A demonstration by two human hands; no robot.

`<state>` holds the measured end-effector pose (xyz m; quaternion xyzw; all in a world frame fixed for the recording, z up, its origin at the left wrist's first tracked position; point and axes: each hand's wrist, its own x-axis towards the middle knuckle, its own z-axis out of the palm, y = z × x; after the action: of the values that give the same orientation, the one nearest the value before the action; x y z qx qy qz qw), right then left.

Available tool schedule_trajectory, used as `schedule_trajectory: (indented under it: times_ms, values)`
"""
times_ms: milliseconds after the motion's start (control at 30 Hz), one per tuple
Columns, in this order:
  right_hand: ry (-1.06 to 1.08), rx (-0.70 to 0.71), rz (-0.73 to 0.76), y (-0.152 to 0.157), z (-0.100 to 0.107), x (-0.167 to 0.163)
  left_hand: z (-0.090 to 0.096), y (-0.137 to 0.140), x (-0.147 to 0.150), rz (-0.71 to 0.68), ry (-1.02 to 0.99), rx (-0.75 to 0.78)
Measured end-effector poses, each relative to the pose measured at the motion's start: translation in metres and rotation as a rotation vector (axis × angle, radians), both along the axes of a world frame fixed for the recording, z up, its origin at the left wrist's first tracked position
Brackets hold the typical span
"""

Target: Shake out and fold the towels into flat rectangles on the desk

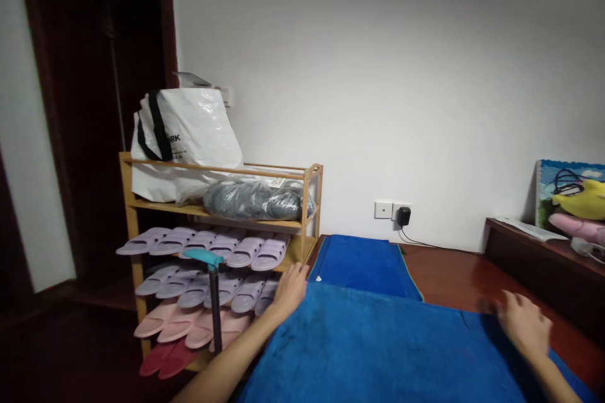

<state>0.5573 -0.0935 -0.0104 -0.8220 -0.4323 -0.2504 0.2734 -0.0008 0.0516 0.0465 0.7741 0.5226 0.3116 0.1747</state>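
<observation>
Flanking one of two blue cloths, two hands leave their grip unclear.

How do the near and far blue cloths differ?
The near cloth shows dark patches; the far cloth looks more even and deeper blue. The near cloth runs out of the picture's bottom; the far cloth lies beyond, closer to the wall. Both are blue.

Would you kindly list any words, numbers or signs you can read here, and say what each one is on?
"RK": on the white bag; the letter before it is partly covered by the black handle.
Smaller lines below that: too small and blurred to read.
Pale label on the plastic-wrapped bundle: too small to read.
</observation>
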Motion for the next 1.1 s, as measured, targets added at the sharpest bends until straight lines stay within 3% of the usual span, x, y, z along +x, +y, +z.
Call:
schedule_trajectory:
  times_ms: [100,167,233,300,400,567,667,767,933,1100]
  values:
    - [-0.045,-0.18,0.497,0.015,0.022,-0.11,-0.005,-0.03,0.037,-0.276,0.226,0.107]
    - [0.015,-0.303,0.725,0.022,0.029,-0.183,-0.008,-0.043,0.062,-0.455,0.373,0.164]
    - [0.086,-0.423,0.859,0.027,0.028,-0.237,-0.012,-0.048,0.079,-0.513,0.447,0.16]
    - [0.141,-0.506,0.881,0.029,0.02,-0.26,-0.016,-0.044,0.078,-0.484,0.495,0.098]
    - [0.19,-0.543,0.786,0.026,0.002,-0.237,-0.024,-0.031,0.044,-0.388,0.52,0.014]
    - [0.23,-0.545,0.522,-0.002,-0.016,-0.113,-0.044,-0.012,-0.022,-0.262,0.426,-0.074]
    - [0.243,-0.542,0.295,-0.025,-0.021,-0.037,-0.055,-0.009,-0.033,-0.262,0.354,-0.066]
    - [0.229,-0.529,0.09,-0.043,-0.023,0.012,-0.06,-0.009,-0.031,-0.222,0.299,-0.078]
    - [0.074,-0.454,-0.004,-0.053,-0.017,0.019,-0.056,-0.008,-0.028,-0.23,0.227,-0.105]
    - [-0.076,-0.384,0.084,-0.066,-0.003,-0.038,-0.03,-0.034,-0.026,-0.075,0.243,-0.074]
